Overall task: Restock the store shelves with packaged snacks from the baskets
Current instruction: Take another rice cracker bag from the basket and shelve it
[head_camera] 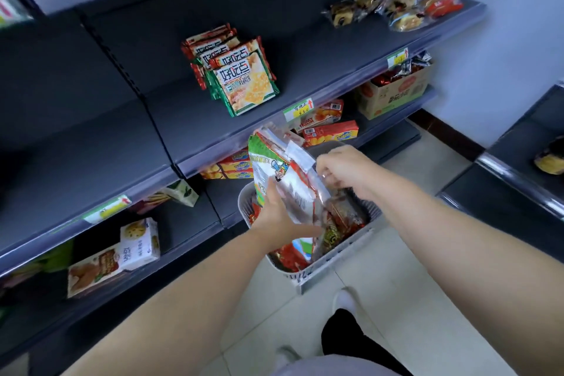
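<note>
From the head camera, the person is leaning over a pale plastic basket [337, 253] that is sitting on the tiled floor [427, 284], just beside the foot of the dark shelves [305, 70]. Both hands are holding a bunch of snack packets [283, 171] upright above the basket. The left hand [276, 217] is gripping them from below, with its thumb lying on the front packet and its fingers reaching under. The right hand [341, 168] is pinching their right edge with curled fingers. More red packets [290, 256] are lying in the basket. Green cracker packs [244, 82] are standing on the middle shelf, wrapped pastries [393, 9] are lying on its far right end, and red and yellow boxes [331, 131] are lying on the shelf below
</note>
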